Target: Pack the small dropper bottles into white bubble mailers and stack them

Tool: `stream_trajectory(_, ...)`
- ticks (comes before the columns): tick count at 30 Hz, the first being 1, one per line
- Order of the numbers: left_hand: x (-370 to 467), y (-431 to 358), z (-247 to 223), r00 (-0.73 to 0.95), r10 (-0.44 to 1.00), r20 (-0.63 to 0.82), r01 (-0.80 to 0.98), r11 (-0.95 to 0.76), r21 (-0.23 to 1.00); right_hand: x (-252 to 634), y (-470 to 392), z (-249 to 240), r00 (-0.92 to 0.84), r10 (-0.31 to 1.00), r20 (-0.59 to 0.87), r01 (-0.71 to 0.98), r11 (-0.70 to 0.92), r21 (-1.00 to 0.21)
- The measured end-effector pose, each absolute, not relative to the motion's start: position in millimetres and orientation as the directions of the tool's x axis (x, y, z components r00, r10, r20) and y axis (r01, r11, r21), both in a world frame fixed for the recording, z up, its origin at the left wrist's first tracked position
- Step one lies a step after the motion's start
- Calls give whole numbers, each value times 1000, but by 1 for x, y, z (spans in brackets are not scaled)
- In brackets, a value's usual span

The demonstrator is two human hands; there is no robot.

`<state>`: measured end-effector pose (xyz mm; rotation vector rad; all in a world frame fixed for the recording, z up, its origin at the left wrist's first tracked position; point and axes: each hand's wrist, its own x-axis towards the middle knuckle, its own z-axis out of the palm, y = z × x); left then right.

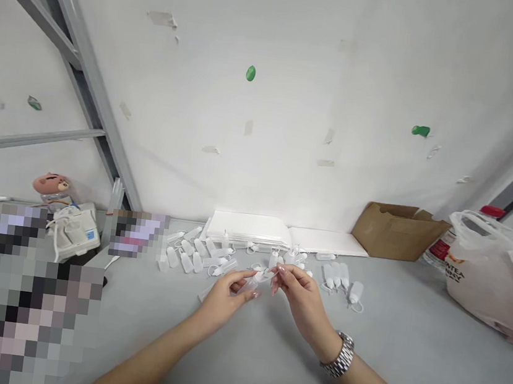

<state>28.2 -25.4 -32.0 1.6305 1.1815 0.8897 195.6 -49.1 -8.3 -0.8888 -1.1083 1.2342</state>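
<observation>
Head view shows both hands meeting just above the grey surface (235,364), near its middle. The left hand (225,297) is closed around a small clear bottle (249,286), fingers wrapped on its body. The right hand (297,293) pinches a small white cap (269,274) at the bottle's top between fingertips; a metal watch (339,355) sits on that wrist.

Behind the hands lies a scatter of similar bottles (192,256), some lying flat, a few more (337,276) standing in a row to the right. White sheets (252,229) are stacked against the wall, with a cardboard box (394,231) and a plastic bag (484,276) well off to the right.

Risks, as I judge them: the cap is tiny and held only at the fingertips, so a slight slip could drop it among the look-alike pieces, where it would be hard to pick out. Squeezing the soft bottle too hard could deform its neck and let the cap seat crooked. A forearm sweeping forward could knock over the upright bottles.
</observation>
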Motion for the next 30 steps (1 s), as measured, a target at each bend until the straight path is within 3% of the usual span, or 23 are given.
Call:
stream_trajectory(5,29,-28,-29,269,962,49,332,-140,933,197,-46,-13,-35,998,59,-432,38,-901)
stream_trajectory(14,29,-32,-28,262,959,107,371,-203,906,200,-41,-20,-96,995,-31,-561,-79,-824)
stream_trajectory(30,31,-38,-20,315,947,59,404,-190,895,196,-43,-21,1,999,-33,-366,-31,-930)
